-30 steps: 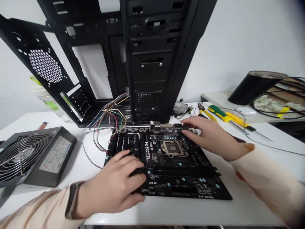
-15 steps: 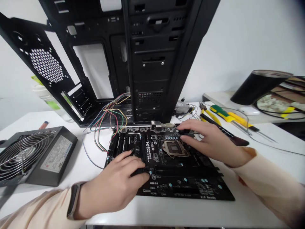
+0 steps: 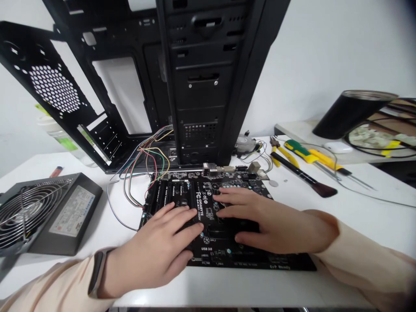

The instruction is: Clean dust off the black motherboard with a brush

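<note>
A black Gigabyte motherboard [image 3: 227, 255] lies flat on the white table in front of the computer case [image 3: 201, 99]. My left hand [image 3: 162, 242] rests over the board's left part, fingers stretched out across its slots. Over the right half is my right hand [image 3: 263, 219], its fingers apart and pointing left, covering the CPU socket. Neither hand grips anything that I can see. Thin coloured wires [image 3: 130, 182] run from the case to the board's left edge.
At left sits a power supply [image 3: 65, 216] with a round fan grille. Pliers [image 3: 284, 151], a green-and-yellow screwdriver [image 3: 300, 151] and a black brush [image 3: 305, 175] lie at right. A CPU cooler [image 3: 245, 145] is behind the board. A black cup [image 3: 351, 112] lies tilted on a shelf.
My right hand has moved left and nearer, from the board's back connectors to over the CPU socket. My left hand's fingers have spread flatter. The view has shifted slightly.
</note>
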`<state>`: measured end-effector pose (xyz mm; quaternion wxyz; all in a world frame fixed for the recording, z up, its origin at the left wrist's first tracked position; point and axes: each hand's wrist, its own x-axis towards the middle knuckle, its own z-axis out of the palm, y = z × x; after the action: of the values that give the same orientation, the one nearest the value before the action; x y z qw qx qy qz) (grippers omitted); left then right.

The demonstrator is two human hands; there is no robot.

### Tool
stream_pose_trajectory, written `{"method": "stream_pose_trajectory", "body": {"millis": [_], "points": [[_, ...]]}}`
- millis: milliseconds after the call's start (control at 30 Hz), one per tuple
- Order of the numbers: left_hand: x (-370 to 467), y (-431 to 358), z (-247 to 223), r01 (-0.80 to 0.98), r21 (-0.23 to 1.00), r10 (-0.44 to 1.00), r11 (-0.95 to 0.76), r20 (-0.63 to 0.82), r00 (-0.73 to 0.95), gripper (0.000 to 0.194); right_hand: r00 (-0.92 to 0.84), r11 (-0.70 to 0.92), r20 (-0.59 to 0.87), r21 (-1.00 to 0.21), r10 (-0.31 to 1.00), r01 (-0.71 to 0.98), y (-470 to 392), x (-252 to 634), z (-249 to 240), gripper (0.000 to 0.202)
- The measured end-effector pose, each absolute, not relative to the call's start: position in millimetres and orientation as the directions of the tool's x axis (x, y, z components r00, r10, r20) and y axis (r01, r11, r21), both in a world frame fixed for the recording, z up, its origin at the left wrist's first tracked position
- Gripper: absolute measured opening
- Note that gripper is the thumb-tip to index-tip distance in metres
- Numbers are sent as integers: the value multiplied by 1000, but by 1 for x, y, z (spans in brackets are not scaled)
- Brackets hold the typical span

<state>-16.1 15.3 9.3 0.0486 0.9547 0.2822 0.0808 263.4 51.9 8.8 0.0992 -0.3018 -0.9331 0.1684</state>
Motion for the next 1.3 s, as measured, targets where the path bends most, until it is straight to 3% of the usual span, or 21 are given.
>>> {"method": "stream_pose_trajectory", "body": {"millis": [133,300,500,700,933,1067,1167,1300], "points": [[-15,15,10,533,144,550,-834,117,827,45,-806,764,37,-347,591,545,49,257,11,37],[-16,14,10,530,141,545,-837,109,832,45,-788,736,-51,-326,613,594,46,255,10,68],[-19,20,13,499,210,521,-841,62,851,52,-778,720,-121,-312,616,619,45,250,15,59],[-9,25,19,507,232,541,-830,113,833,48,-772,716,-142,-299,620,631,41,245,22,59],[16,29,26,606,52,607,-794,114,786,48,-786,738,-23,-328,618,590,40,248,16,58],[27,35,22,609,68,613,-790,60,788,54,-777,750,87,-347,624,564,42,252,13,51],[29,37,17,609,86,613,-789,39,789,55,-726,743,212,-363,654,563,45,260,12,31],[26,38,13,617,119,623,-778,20,782,53,-641,745,381,-315,666,588,51,270,11,21]]}}
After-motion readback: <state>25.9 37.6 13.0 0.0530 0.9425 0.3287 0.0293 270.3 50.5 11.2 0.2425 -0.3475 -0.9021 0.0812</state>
